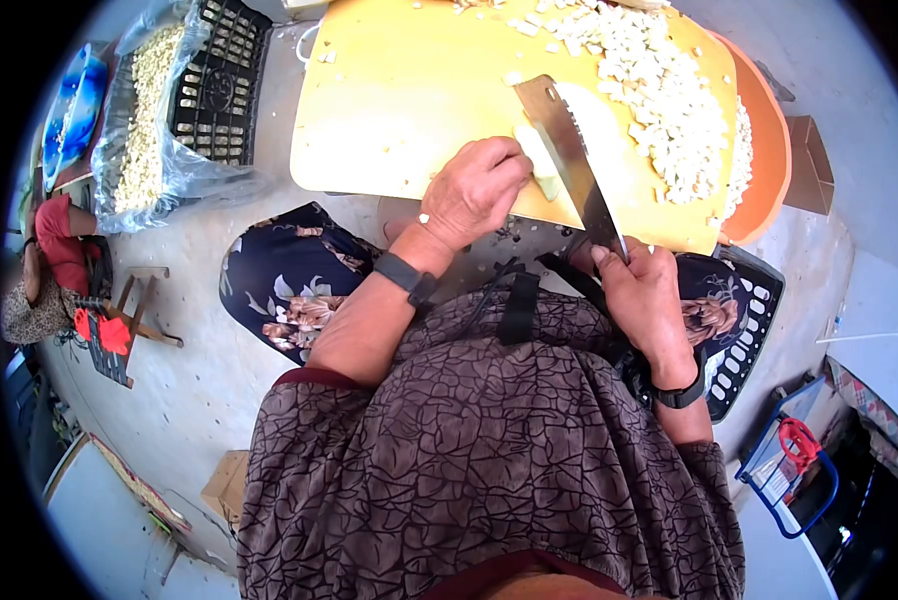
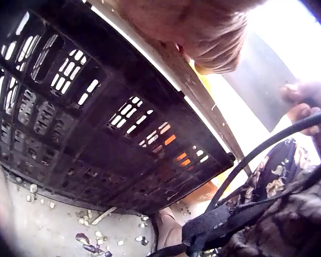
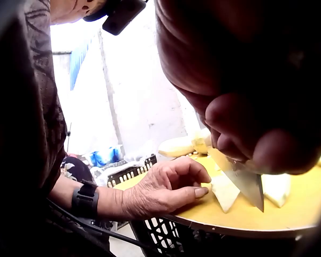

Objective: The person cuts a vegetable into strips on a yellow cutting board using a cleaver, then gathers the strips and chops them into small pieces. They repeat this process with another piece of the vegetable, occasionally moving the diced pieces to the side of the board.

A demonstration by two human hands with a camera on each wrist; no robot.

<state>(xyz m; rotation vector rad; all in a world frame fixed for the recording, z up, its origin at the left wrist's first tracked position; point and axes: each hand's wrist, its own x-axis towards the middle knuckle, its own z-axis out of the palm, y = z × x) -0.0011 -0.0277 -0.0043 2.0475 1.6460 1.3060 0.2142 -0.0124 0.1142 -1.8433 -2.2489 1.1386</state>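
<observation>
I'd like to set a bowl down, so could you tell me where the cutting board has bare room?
The cutting board is bare on its left half, between its left edge and the left hand. The right side is crowded: cleaver, right hand, and diced pieces.

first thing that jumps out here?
The cleaver, held by the right hand, blade down on the yellow board beside the left hand, which holds a pale piece at the board's near edge. Behind it, a heap of pale cubes covers the board's far right, over an orange basin.
</observation>
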